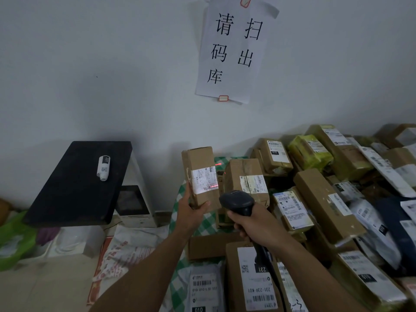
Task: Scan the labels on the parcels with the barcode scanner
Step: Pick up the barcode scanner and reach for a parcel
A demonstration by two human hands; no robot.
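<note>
My left hand [193,207] holds a small brown cardboard parcel [199,163] upright by its lower end, its white label [203,180] facing me. My right hand [249,224] grips a black barcode scanner [237,201], pointed at that parcel from just to its right. A red scan line lies across the barcode at the label's lower edge. A heap of parcels [326,199] with white labels covers the surface to the right and in front of me.
A black flat platform [76,183] with a small white labelled tube [103,167] stands at left, a white machine with a dark screen [132,202] behind it. A paper sign [234,48] hangs on the wall. Bags lie at lower left.
</note>
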